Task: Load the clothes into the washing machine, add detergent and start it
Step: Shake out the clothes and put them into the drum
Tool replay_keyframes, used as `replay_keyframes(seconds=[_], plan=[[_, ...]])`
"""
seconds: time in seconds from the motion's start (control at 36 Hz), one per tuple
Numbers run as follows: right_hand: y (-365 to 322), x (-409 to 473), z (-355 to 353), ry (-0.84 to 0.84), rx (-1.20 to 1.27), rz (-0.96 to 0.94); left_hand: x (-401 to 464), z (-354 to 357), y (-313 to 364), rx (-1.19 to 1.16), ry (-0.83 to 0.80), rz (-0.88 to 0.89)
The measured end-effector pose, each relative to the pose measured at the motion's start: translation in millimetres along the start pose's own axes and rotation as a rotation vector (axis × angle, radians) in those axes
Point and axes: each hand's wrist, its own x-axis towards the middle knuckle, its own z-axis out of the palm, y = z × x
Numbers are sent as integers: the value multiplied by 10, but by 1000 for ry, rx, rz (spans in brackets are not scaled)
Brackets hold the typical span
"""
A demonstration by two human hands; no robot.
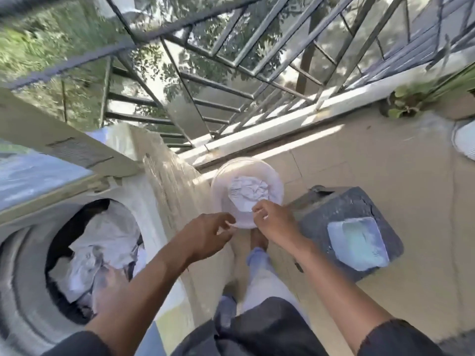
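Observation:
A white front-loading washing machine (23,253) stands at the left, its round opening filled with white and dark clothes (102,242). A pale plastic basin (221,176) sits on the floor ahead, holding one crumpled white garment (246,192). My left hand (208,235) hovers at the basin's near rim with fingers spread, holding nothing. My right hand (272,219) reaches over the near rim next to the garment, fingers curled; whether it pinches cloth is unclear.
A dark grey block (359,209) with a pale blue-white pad (357,242) on top sits on the tiled floor at the right. A metal railing (231,73) borders the balcony ahead. A potted plant (403,104) stands at the far right.

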Motion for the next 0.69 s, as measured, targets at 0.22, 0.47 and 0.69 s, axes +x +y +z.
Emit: replay_keyframes(seconds=[0.22,0.47,0.69], plan=[[405,783,210,-146,-92,52,820,410,-120,86,-205,-142],[1263,1986,985,-283,-261,111,2176,1210,-553,-66,-294,-275],[2014,3216,1656,-421,-425,89,3305,1693,-1185,46,-374,-332]])
